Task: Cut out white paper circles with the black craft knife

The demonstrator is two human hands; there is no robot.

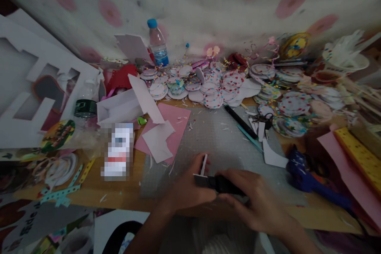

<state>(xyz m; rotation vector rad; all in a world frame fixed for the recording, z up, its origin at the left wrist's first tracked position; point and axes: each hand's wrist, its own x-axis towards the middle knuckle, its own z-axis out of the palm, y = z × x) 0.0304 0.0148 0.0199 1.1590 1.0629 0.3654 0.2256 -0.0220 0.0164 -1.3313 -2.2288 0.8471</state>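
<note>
Above the front of the grey cutting mat [208, 135], my right hand [256, 198] is wrapped round the black handle of what looks like a utility knife [220, 183]. Its flat dark blade points left, towards my left hand [187, 190]. The left fingers are curled round a narrow white strip [204, 165], which stands up by the blade. Whether blade and strip touch, I cannot tell. White card scraps [159, 139] and a pink sheet [181, 121] lie on the mat's left part.
Decorated white discs [212, 87] pile up along the back, beside a water bottle [157, 43]. A blurred phone [119, 151] lies left. A black pen-like tool [241, 121], keys [264, 119] and a blue glue gun [306, 174] are right. White cut-out board [35, 55] leans at far left.
</note>
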